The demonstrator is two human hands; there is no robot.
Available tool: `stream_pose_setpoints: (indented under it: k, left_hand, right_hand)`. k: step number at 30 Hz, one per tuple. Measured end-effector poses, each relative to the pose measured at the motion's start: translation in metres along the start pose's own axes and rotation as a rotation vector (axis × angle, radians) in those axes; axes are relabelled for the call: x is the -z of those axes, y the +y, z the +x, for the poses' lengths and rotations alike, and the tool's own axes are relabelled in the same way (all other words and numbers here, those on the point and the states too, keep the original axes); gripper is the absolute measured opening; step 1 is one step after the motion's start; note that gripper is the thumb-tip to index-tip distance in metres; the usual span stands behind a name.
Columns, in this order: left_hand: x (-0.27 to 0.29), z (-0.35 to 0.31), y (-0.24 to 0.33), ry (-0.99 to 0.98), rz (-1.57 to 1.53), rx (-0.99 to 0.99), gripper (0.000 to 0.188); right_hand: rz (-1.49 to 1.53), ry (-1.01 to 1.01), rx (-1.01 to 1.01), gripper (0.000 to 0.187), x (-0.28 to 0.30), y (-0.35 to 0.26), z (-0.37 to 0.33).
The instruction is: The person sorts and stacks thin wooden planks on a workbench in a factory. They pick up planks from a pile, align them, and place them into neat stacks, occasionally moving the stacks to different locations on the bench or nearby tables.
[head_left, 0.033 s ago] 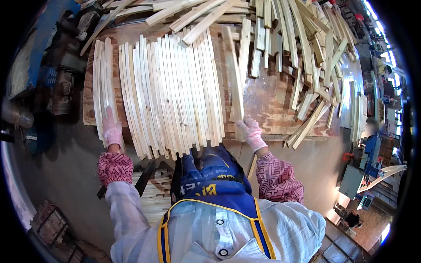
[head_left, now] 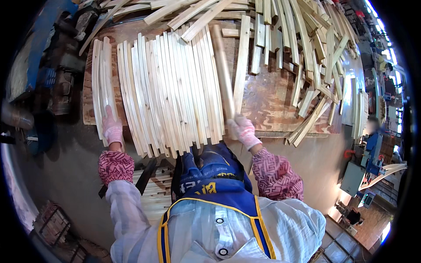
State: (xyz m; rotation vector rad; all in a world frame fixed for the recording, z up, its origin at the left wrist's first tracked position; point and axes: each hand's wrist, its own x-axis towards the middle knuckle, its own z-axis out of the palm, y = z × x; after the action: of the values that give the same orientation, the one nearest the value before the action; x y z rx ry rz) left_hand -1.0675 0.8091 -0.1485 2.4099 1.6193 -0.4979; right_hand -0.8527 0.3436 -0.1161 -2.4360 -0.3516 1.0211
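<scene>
My right hand [head_left: 242, 128], in a pale pink glove, is closed round the near end of a wooden strip [head_left: 224, 72], which is blurred by motion. This strip stands just right of a wide row of pale wooden strips [head_left: 169, 92] laid side by side, pointing away from me. My left hand [head_left: 112, 127], gloved the same way, lies on the near end of a narrower group of strips [head_left: 101, 76] at the left, its fingers stretched along the wood. A gap of bare board separates the two groups. Another loose strip [head_left: 242, 61] lies right of the held one.
A brown wooden tabletop [head_left: 272, 107] carries all of this. Loose strips [head_left: 302, 48] lie in a jumbled heap at the far right, and more [head_left: 193, 15] cross the far edge. Below the table, stacked strips [head_left: 158, 193] show near my legs. Machinery [head_left: 66, 79] stands left.
My right hand has moved left with the wooden strip, bringing it closer to the wide row. My left hand stays where it was.
</scene>
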Motion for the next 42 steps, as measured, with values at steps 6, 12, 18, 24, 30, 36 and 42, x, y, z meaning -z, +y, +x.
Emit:
stream_pose_setpoints:
  k: [6, 12, 18, 24, 30, 36, 42]
  left_hand:
    - [-0.031, -0.007, 0.026, 0.334, -0.139, -0.495, 0.072]
    - [-0.035, 0.001, 0.078, 0.101, -0.390, -0.146, 0.083]
    - [-0.029, 0.012, 0.083, 0.084, -0.421, 0.005, 0.083]
    - [-0.034, -0.034, 0.095, 0.123, -0.668, -0.047, 0.075]
    - [-0.045, -0.088, 0.074, -0.050, -0.670, -0.038, 0.060]
    - [-0.009, -0.041, 0.068, -0.019, -0.512, -0.436, 0.050]
    - [-0.089, 0.016, 0.080, 0.284, -1.047, -0.188, 0.056]
  right_hand:
    - [-0.402, 0.321, 0.024, 0.055, 0.008, 0.021, 0.086]
    - [-0.327, 0.379, -0.242, 0.080, 0.051, -0.035, 0.132]
    - [0.205, 0.094, -0.068, 0.056, 0.027, 0.024, 0.093]
    - [0.109, 0.177, 0.016, 0.064, -0.003, 0.005, 0.071]
    - [-0.437, 0.011, -0.031, 0.066, 0.023, 0.045, 0.027]
    - [-0.306, 0.269, 0.091, 0.053, 0.038, 0.049, 0.069]
    - [0.069, 0.560, 0.160, 0.053, 0.051, -0.009, 0.124]
